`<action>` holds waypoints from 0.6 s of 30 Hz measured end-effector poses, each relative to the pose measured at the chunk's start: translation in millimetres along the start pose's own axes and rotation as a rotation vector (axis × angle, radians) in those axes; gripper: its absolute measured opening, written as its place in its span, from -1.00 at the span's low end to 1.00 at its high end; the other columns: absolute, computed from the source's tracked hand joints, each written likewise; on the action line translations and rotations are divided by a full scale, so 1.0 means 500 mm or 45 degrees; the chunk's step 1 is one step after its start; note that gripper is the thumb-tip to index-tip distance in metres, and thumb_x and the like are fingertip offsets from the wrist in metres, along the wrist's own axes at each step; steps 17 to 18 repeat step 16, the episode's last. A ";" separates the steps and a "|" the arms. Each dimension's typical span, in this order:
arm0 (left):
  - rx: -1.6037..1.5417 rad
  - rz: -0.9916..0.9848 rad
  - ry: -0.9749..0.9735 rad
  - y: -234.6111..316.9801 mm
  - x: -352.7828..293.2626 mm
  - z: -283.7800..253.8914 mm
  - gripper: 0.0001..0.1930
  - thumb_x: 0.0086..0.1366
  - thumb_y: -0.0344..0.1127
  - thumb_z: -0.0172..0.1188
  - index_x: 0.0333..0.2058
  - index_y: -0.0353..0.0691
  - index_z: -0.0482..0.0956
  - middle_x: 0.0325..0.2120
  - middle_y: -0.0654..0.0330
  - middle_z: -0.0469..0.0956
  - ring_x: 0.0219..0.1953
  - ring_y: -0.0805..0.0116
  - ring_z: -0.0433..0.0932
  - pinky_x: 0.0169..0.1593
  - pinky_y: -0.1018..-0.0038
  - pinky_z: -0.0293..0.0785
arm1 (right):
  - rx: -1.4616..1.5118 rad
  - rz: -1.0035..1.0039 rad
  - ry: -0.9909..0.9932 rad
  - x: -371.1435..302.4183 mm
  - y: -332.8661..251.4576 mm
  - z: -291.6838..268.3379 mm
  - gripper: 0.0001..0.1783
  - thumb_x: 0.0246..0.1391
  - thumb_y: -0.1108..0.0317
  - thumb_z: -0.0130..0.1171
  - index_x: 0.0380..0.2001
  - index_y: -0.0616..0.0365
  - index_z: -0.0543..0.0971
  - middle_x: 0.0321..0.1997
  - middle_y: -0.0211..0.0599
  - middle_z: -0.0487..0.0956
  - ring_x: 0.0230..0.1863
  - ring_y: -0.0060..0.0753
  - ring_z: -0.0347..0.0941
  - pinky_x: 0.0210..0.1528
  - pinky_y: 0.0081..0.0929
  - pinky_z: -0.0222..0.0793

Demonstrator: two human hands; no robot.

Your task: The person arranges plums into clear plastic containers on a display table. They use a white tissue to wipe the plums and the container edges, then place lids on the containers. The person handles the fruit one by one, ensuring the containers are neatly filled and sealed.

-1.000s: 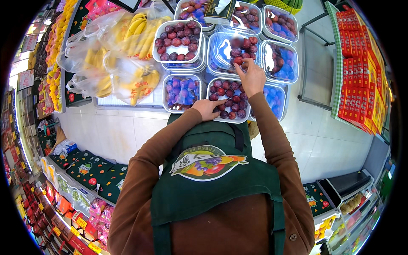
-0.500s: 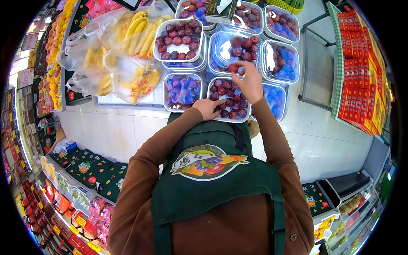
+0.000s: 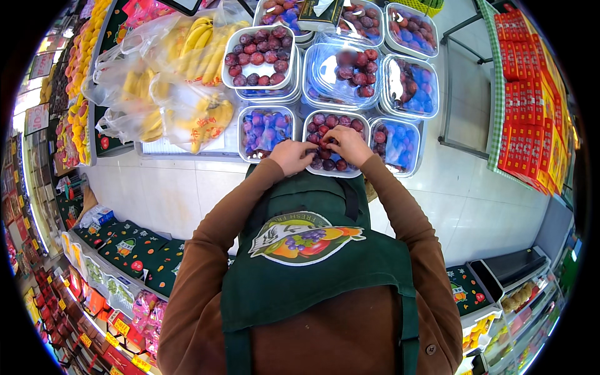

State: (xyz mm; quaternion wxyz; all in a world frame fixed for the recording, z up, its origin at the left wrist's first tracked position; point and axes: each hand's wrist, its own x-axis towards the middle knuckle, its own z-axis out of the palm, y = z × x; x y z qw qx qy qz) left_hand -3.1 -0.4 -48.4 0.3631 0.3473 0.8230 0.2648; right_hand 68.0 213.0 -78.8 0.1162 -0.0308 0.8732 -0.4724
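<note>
An uncovered white plastic tub (image 3: 341, 175) of dark red plums (image 3: 319, 119) stands at the near edge of the display, right in front of me. My right hand (image 3: 351, 146) reaches into it from the right, with thumb and fingers bent around a plum that they largely hide. At the tub's left side rests my left hand (image 3: 291, 157), its fingers loosely bent, parted and touching the plums. Behind the tub, a pile of clear lids (image 3: 320, 65) sits on another tub, with several plums on or under them. Up and left, another open tub (image 3: 257, 70) has plums around a bare middle.
Film-covered plum tubs (image 3: 267, 132) flank the open one, including a tub (image 3: 395, 145) on the right. Bagged bananas (image 3: 203, 119) lie to the left. A dark tissue box (image 3: 321, 15) stands at the back. Red boxes (image 3: 522, 106) are stacked far right.
My right hand has come down from beside the lids, bringing a plum into the open tub. My left hand has shifted slightly left and up, its pointing finger now bent.
</note>
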 end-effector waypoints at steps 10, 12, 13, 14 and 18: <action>-0.101 -0.167 0.121 -0.018 -0.008 -0.002 -0.71 0.20 -0.25 0.20 -0.09 -0.05 0.64 -0.66 0.15 0.53 -0.60 0.22 0.52 -0.46 0.32 0.42 | -0.334 0.229 0.201 0.000 -0.073 0.028 -0.75 -0.07 0.38 0.26 -0.28 0.09 0.47 -0.28 -0.20 0.44 -0.21 -0.06 0.51 -0.22 -0.17 0.45; 0.018 -0.231 0.062 -0.011 -0.003 0.002 -0.69 0.18 -0.17 0.20 -0.08 0.02 0.63 -0.56 0.11 0.60 -0.46 0.10 0.60 -0.32 0.23 0.52 | -0.486 0.266 0.256 0.011 -0.084 0.039 -0.73 -0.07 0.42 0.23 -0.27 0.13 0.43 -0.29 -0.20 0.42 -0.22 -0.07 0.52 -0.24 -0.17 0.45; 0.059 -0.197 0.085 -0.013 0.000 0.008 -0.66 0.16 -0.14 0.23 -0.07 0.00 0.63 -0.59 0.12 0.58 -0.50 0.12 0.59 -0.36 0.24 0.50 | -0.620 0.199 0.256 0.017 -0.057 0.056 -0.52 -0.11 0.34 0.33 -0.11 0.11 0.38 -0.17 -0.16 0.39 -0.25 -0.01 0.52 -0.27 -0.18 0.47; 0.101 -0.164 0.112 -0.024 0.002 0.020 -0.63 0.14 -0.12 0.27 -0.06 -0.02 0.62 -0.63 0.12 0.56 -0.54 0.13 0.57 -0.40 0.24 0.48 | -0.694 0.197 0.242 0.021 -0.052 0.068 -0.53 -0.11 0.33 0.34 -0.12 0.10 0.38 -0.17 -0.17 0.39 -0.25 -0.04 0.53 -0.26 -0.19 0.47; 0.148 -0.125 0.141 -0.038 0.009 0.032 -0.60 0.12 -0.09 0.30 -0.05 -0.04 0.62 -0.66 0.13 0.54 -0.58 0.14 0.56 -0.44 0.25 0.45 | -0.844 0.196 0.221 0.033 -0.042 0.092 -0.53 -0.12 0.32 0.34 -0.13 0.08 0.39 -0.18 -0.19 0.40 -0.24 -0.10 0.54 -0.24 -0.21 0.47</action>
